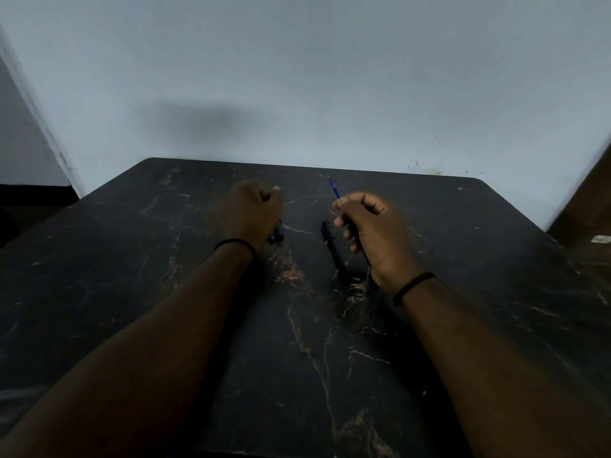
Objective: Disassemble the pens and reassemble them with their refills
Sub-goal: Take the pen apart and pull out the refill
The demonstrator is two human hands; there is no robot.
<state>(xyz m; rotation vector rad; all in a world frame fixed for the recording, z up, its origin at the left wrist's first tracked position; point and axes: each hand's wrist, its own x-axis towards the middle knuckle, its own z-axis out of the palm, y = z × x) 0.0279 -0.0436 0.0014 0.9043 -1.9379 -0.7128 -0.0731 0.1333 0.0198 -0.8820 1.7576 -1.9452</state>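
Observation:
My right hand (373, 233) is closed around a thin blue refill (334, 188), whose tip sticks up and away past my fingers. My left hand (254, 213) is a fist around a dark pen part (277, 234) with a blue end that pokes out below the palm. A black pen (334, 251) lies on the table between my hands, close to the right one. Both hands hover over the middle of the black marble-pattern table (297, 342).
A pale wall stands right behind the table's far edge. A brown floor strip with a small white scrap (600, 239) shows at the right. Dark floor lies beyond the table's left edge.

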